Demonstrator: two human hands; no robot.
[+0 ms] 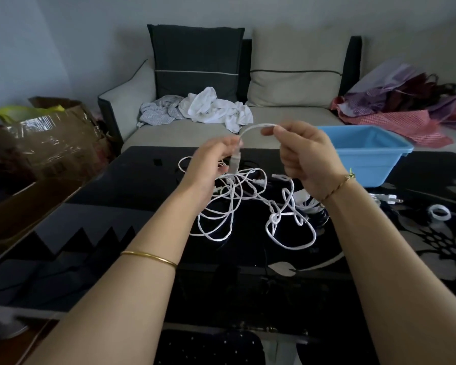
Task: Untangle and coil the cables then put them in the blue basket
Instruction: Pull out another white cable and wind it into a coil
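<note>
Black glossy table [90, 206] before a beige sofa [287, 117] | blue basket [395, 151] at its far right edge | white cables [232, 206] tangled mid-table | we pinch one raised strand with left hand [211, 164] and right hand [308, 159]

The blue basket's [374, 156] left end is hidden by the right hand [309, 159]; the raised white cable [258, 125] is blurred.
</note>
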